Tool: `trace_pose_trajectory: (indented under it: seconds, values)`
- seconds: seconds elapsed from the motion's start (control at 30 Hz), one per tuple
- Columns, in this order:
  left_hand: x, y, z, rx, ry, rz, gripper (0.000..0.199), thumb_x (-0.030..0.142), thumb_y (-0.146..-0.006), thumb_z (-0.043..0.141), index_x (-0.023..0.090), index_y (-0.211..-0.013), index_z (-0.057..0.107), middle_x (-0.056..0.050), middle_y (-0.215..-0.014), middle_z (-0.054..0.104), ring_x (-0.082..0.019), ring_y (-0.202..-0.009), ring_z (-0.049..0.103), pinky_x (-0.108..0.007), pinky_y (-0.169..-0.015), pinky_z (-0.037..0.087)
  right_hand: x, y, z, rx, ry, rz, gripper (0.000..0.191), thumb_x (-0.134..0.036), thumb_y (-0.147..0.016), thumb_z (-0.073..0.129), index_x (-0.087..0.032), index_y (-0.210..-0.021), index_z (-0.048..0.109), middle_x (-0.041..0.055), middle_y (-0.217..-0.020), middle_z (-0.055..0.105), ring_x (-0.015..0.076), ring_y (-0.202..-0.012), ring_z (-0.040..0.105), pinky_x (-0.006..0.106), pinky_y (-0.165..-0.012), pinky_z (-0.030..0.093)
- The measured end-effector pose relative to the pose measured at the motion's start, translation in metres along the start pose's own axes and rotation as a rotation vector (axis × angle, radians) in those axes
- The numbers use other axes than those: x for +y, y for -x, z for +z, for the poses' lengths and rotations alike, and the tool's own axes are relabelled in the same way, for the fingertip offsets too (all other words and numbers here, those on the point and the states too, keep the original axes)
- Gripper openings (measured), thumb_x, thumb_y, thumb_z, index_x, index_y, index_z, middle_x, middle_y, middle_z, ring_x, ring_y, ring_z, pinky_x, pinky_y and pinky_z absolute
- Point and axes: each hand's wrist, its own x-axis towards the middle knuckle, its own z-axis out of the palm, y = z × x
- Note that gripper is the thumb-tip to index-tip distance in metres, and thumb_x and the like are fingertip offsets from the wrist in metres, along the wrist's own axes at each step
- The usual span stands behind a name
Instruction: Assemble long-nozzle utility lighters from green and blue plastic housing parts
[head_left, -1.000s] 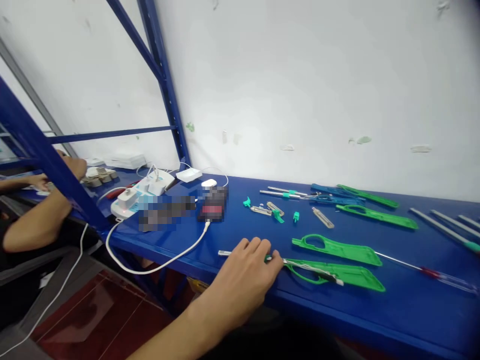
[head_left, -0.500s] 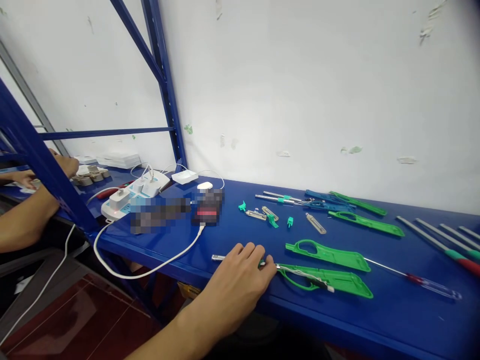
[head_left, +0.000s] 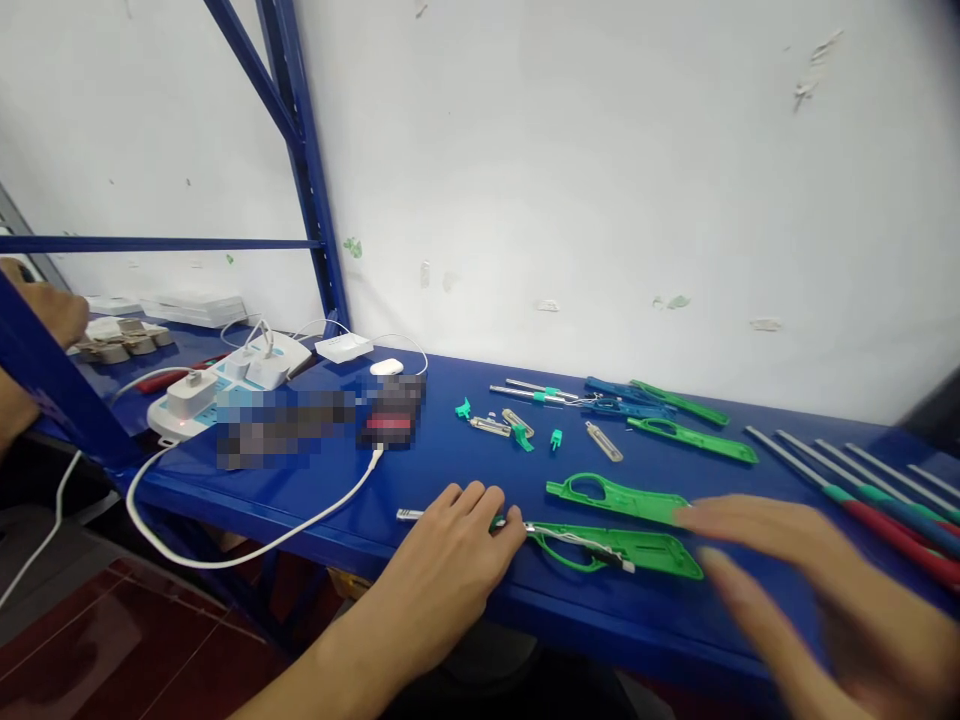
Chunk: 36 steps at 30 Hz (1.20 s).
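My left hand (head_left: 454,550) is closed round a thin metal tube (head_left: 409,515), whose slotted end sticks out to the left. White wires (head_left: 574,538) run from the tube's other end over a green plastic handle half (head_left: 671,553), with a small dark part and a white piece at their end. A second green handle half (head_left: 630,499) lies just behind it. My right hand (head_left: 832,580), blurred, reaches in from the right. Its thumb and fingers are apart near the right ends of both halves, and no object shows between them.
Small green clips (head_left: 523,436) and clear-tan parts (head_left: 604,441) lie mid-table. Blue and green handle pieces (head_left: 694,441) lie behind; metal rods with coloured handles (head_left: 862,505) at right. A power strip (head_left: 225,385) and white cable (head_left: 300,535) are left. Another person's hand (head_left: 49,310) shows far left.
My right hand has come in from the right; the screwdriver that lay there is now hidden behind it. My left hand keeps its hold on the tube. The view has shifted right.
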Motion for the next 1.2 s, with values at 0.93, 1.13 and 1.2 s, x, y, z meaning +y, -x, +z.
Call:
trace_pose_trajectory:
  seconds: [0.93, 1.13, 1.2]
  values:
    - [-0.002, -0.002, 0.005, 0.017, -0.005, 0.003, 0.06, -0.01, -0.086, 0.044, 0.014, -0.139, 0.058, -0.014, -0.122, 0.066, -0.03, -0.108, 0.064, -0.046, -0.091, 0.055, 0.008, -0.005, 0.033, -0.216, -0.05, -0.001, 0.026, -0.027, -0.103, 0.059, -0.032, -0.122, 0.075, 0.0012, -0.114, 0.08, 0.022, -0.104, 0.076, 0.034, -0.09, 0.063]
    - [-0.003, -0.001, 0.006, 0.026, 0.007, 0.011, 0.06, -0.01, -0.085, 0.045, 0.013, -0.139, 0.058, -0.013, -0.121, 0.066, -0.031, -0.107, 0.063, -0.047, -0.091, 0.054, 0.008, -0.006, 0.033, -0.201, -0.017, -0.05, 0.032, -0.021, -0.103, 0.057, -0.033, -0.128, 0.072, -0.0013, -0.116, 0.079, 0.0193, -0.104, 0.076, 0.032, -0.091, 0.062]
    - [-0.003, -0.001, 0.006, 0.033, 0.011, 0.013, 0.06, -0.01, -0.085, 0.045, 0.013, -0.139, 0.058, -0.013, -0.12, 0.065, -0.031, -0.107, 0.063, -0.048, -0.09, 0.054, 0.008, -0.005, 0.033, -0.197, -0.003, -0.067, 0.032, -0.02, -0.103, 0.058, -0.032, -0.13, 0.071, -0.0018, -0.116, 0.079, 0.0192, -0.105, 0.076, 0.032, -0.092, 0.062]
